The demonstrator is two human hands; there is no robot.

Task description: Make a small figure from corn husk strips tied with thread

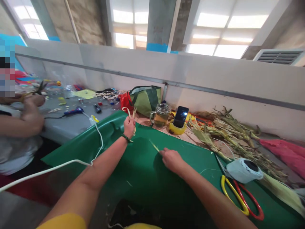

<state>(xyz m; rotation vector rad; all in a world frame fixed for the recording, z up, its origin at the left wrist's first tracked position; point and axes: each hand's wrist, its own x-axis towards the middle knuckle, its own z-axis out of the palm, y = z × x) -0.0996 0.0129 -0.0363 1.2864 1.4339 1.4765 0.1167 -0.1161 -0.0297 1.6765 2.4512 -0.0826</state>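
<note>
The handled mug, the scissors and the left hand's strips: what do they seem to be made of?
Mug: probably clear, glossy glass; liquid shows through.
Scissors: handles likely smooth plastic, yellow and red; grey blades look metallic.
Strips in the left hand: perhaps dried plant fibre, pale, matte, one curling.

Scissors [238,196] lie on the green sheet [143,171] right of the right hand [173,160], a mug [161,116] on the tabletop [190,136] beyond it.

Our left fingers [130,123] hide the middle of the pale strips [134,112]; the left edge cuts off a co-worker [20,126].
</note>
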